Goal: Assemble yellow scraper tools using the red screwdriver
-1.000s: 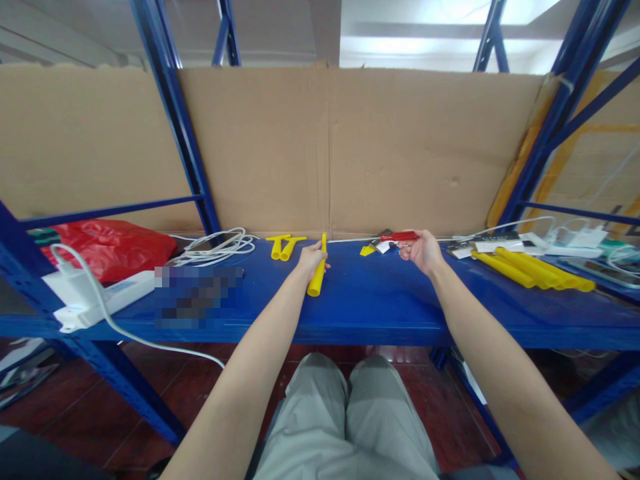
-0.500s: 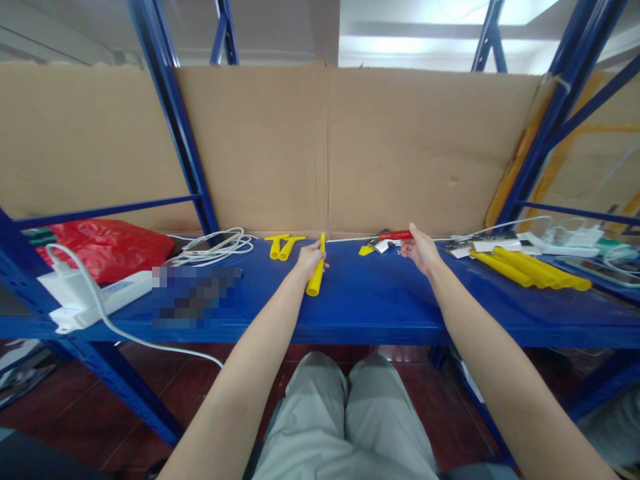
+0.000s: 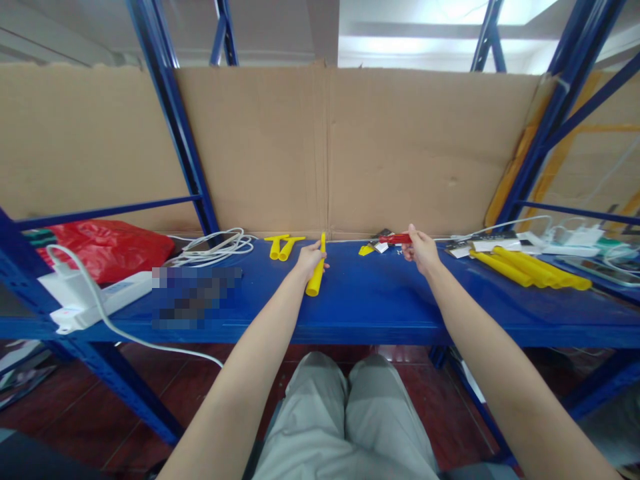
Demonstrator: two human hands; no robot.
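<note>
My left hand (image 3: 311, 259) is wrapped round a yellow plastic tube handle (image 3: 315, 279), whose open round end points toward me and whose far end shows a thin upright edge. My right hand (image 3: 420, 249) is closed on a red-handled screwdriver (image 3: 397, 239), held level and pointing left toward the yellow handle; its thin shaft is hard to make out. Two yellow T-shaped handles (image 3: 284, 248) lie side by side just left of my left hand. Beyond the screwdriver lie a small yellow piece (image 3: 367, 250) and a scrap of white and dark packaging (image 3: 382, 247).
Several yellow tubes (image 3: 537, 269) lie at the right beside flat packets (image 3: 457, 248). A coiled white cable (image 3: 220, 248), a red plastic bag (image 3: 110, 250) and a white power strip (image 3: 107, 300) are at the left. Cardboard (image 3: 425, 147) stands behind the blue shelf (image 3: 370, 300).
My right hand has tilted slightly, and the red screwdriver handle sits a little lower. My left hand and the yellow tube handle have stayed in place.
</note>
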